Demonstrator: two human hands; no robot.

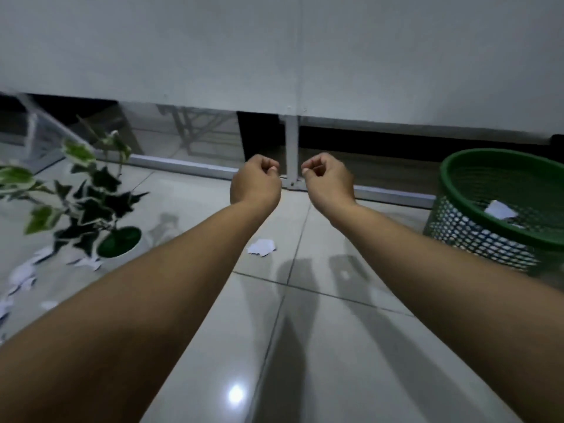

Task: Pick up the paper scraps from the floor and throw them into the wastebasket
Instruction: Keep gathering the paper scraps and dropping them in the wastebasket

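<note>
Both arms out over the tiled floor (320, 346). Left hand (255, 180) and right hand (329, 178): fingers clenched into loose fists, nothing visibly held. One paper scrap (262, 247) lies on the floor below the left fingers; more scraps (23, 277) far left by the potted ivy (88, 206). Green mesh wastebasket (500, 218) right of the right fingers, paper inside.

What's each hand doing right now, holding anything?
Left hand: fingers curled shut, nothing visible in it.
Right hand: fingers curled shut, nothing visible in it.
</note>
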